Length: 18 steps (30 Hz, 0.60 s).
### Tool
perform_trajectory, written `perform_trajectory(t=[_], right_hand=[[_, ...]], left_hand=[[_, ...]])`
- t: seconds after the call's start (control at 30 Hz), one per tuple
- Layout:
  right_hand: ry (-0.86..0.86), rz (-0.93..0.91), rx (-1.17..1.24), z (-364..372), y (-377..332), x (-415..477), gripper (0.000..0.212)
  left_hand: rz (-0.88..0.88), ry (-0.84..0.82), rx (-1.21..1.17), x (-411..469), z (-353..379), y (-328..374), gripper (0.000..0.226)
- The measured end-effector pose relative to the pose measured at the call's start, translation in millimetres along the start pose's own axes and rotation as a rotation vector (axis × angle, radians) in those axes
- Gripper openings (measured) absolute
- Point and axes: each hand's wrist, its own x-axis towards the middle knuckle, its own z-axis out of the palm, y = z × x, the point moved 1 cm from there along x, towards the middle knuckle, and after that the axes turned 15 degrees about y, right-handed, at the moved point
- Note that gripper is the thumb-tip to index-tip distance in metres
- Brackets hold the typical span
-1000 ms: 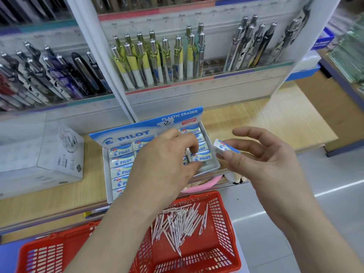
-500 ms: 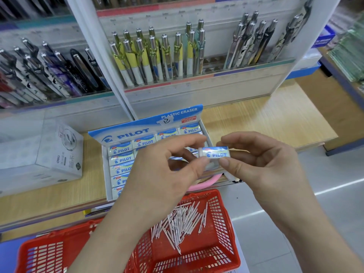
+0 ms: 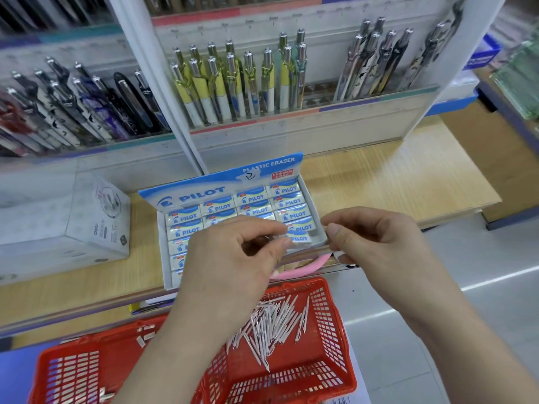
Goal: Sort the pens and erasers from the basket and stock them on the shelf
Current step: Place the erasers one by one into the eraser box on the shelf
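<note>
An open Pilot eraser box [image 3: 210, 193] lies on the wooden shelf [image 3: 393, 182], packed with rows of blue-and-white erasers. My left hand [image 3: 227, 258] hovers over its front half and pinches the end of one eraser [image 3: 300, 239] at the box's front right corner. Just right of the box, my right hand [image 3: 379, 243] has loosely curled fingers and holds nothing. Below the shelf sits a red basket [image 3: 335, 330] holding several thin white pens [image 3: 271, 322] and a few loose erasers [image 3: 145, 333].
A white carton [image 3: 73, 225] stands on the shelf left of the eraser box. Racks of upright pens [image 3: 233, 86] fill the display behind. A pink handle [image 3: 306, 266] pokes out under the shelf edge. Grey floor lies to the right.
The eraser passed from my right hand to my left, which has lowered it into the front right of the box. My right hand has let go and drawn back slightly.
</note>
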Motion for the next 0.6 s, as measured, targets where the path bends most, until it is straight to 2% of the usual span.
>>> perform_trajectory(t=[0.2,0.33,0.4,0.6], right_hand=[[0.030,-0.002,0.018,4.4,-0.2,1.9,0.002],[0.027,-0.020,0.016,6.5,-2.7,3.1,0.006],[0.032,-0.019,0.011,7.8,-3.0,4.4,0.009],[0.061,-0.025,-0.059,9.6,-2.4,8.8,0.011]], left_hand=[[0.082,0.022,0.044,0.3,6.1,-0.5,0.010],[0.182,0.019,0.110,-0.3,8.3,-1.5,0.020],[0.188,0.017,0.132,-0.7,11.7,0.1,0.010],[0.196,-0.014,0.233,1.8,16.9,7.8,0.011]])
